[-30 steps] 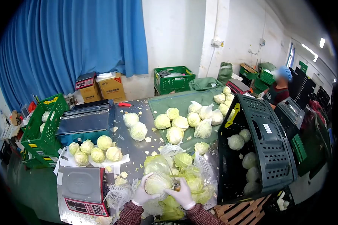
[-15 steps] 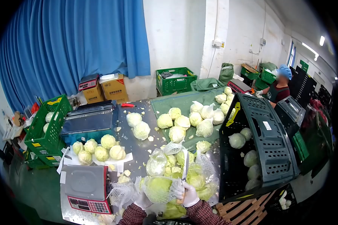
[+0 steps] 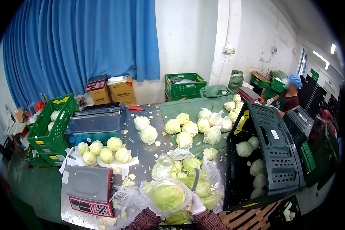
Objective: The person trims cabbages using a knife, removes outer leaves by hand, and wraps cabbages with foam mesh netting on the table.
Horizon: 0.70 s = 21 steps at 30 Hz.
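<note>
1. Head view: the cabbage (image 3: pixel 168 196) is at the near edge of the worktop (image 3: pixel 156 115), between the person's two hands and in front of the body.
2. It is round and full, pale yellow-green, a little greener than the trimmed heads farther off. Its outer leaves lie smooth and close, with fine paler veins and a slight sheen.
3. White netting (image 3: pixel 149 188) fringes its upper rim and sides, leaving the rounded face that looks up at the camera largely bare.
4. The left hand (image 3: pixel 154 209), in a white glove, has its grip against the cabbage's lower left and supports it; most of the fingers are hidden beneath.
5. The right hand (image 3: pixel 197 204), also gloved, has its grip closed round the handle of a knife (image 3: pixel 196 179), just beside the cabbage's right side. The blade points up and away from the body.
6. Just beyond the cabbage lie loose green leaves (image 3: pixel 201 188) and a clear-wrapped bundle (image 3: pixel 162 167).
7. To the left stands a red-and-grey scale (image 3: pixel 89 184), with six pale cabbages (image 3: pixel 106 155) on white paper behind it.
8. To the right, a dark crate (image 3: pixel 278 153) lies tipped on its side, wrapped heads (image 3: pixel 258 167) inside.
</note>
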Motion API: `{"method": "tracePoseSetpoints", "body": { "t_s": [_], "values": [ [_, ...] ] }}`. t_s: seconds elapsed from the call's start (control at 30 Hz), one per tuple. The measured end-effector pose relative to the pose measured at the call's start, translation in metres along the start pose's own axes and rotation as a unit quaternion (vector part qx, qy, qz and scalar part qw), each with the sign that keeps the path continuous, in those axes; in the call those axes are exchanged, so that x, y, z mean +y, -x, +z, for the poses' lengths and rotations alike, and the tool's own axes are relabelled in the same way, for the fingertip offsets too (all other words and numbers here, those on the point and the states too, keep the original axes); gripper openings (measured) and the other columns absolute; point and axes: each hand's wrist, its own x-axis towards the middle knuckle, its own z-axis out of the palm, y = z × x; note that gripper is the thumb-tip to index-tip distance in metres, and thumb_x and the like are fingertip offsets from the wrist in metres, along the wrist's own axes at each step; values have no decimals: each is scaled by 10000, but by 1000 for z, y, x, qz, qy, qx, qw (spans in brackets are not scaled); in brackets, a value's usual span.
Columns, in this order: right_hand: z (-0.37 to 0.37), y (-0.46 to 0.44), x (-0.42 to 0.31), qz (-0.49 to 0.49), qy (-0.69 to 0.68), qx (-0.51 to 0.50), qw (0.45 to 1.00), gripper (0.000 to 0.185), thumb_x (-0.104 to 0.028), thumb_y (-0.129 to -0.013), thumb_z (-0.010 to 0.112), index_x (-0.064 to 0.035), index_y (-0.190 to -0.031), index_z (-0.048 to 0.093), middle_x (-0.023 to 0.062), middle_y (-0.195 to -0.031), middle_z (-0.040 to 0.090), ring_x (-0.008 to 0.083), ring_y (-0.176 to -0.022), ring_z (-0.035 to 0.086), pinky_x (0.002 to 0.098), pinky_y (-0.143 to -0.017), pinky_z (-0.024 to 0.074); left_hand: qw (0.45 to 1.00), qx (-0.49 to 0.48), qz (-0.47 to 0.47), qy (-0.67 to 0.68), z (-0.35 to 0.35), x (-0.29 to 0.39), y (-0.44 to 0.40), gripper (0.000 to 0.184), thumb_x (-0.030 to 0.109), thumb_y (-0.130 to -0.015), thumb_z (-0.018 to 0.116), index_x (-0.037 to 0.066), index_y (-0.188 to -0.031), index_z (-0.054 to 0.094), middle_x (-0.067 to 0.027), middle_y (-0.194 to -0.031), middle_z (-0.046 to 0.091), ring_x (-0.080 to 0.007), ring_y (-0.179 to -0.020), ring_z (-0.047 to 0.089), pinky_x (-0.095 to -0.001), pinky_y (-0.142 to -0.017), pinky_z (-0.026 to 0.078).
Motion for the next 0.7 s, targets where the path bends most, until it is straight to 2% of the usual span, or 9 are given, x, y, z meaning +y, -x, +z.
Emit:
{"method": "tracePoseSetpoints", "body": {
  "t_s": [0.03,0.1,0.13,0.23,0.3,0.43,0.57,0.67,0.7],
  "values": [
    [18,7,8,-29,4,25,999,367,-196,-951,457,-26,-1272,512,95,-1176,622,182,-1041,614,324,-878,507,1000,1,2,14,8,5,-1,628,503,-955,375,70,-1408,343,-150,-1405,415,-293,-1267,444,-428,-1040,404],
    [23,9,23,-70,36,26,997,471,-332,-976,435,-46,-1350,437,86,-1283,556,196,-1138,564,335,-934,485,985,-28,-52,162,19,25,-1,461,117,-953,471,33,-1393,362,-154,-1388,447,-253,-1236,484,-393,-1046,408],
    [34,16,19,-70,33,28,997,471,-332,-976,435,-46,-1350,437,86,-1283,556,196,-1138,564,335,-934,485,985,-27,-55,161,4,20,-4,461,117,-953,471,33,-1393,362,-154,-1388,447,-253,-1236,484,-393,-1046,408],
    [51,31,14,-19,-47,56,997,543,-454,-964,438,-73,-1350,433,74,-1297,548,180,-1110,579,316,-822,527,908,54,60,-412,-7,19,-8,413,261,-963,457,3,-1280,513,-154,-1219,589,-239,-1118,570,-348,-967,461],
    [45,28,16,-83,12,71,994,501,-411,-932,539,-69,-1290,465,37,-1055,601,115,-825,584,240,-590,444,819,141,233,-505,37,44,0,375,225,-952,451,-10,-1218,574,-148,-1164,623,-213,-1087,588,-314,-928,476],
    [57,34,4,-204,149,25,967,396,-216,-874,666,-56,-1204,515,-10,-772,580,77,-545,512,205,-455,373,995,28,17,-92,59,85,8,556,309,-898,565,29,-1361,435,-119,-1337,507,-249,-1239,482,-380,-1051,382],
    [59,34,-11,-167,271,-3,948,316,-98,-852,658,-34,-1141,550,-21,-740,577,67,-525,507,201,-456,371,994,-32,-65,78,2,44,4,743,480,-868,592,88,-1434,311,-115,-1422,410,-261,-1274,437,-432,-1081,350],
    [71,32,-16,-120,246,-70,959,244,-86,-853,641,-26,-1080,573,-23,-703,578,63,-512,514,199,-444,385,996,73,28,34,68,58,13,800,530,-843,592,104,-1446,284,-116,-1450,374,-257,-1305,403,-425,-1094,331],
    [75,31,-26,-135,166,-24,977,270,-64,-835,630,-10,-1092,568,11,-764,608,82,-550,542,211,-489,418,976,30,77,-204,68,63,14,786,545,-863,532,104,-1454,259,-122,-1471,338,-278,-1338,350,-460,-1108,296]
  ]
}}
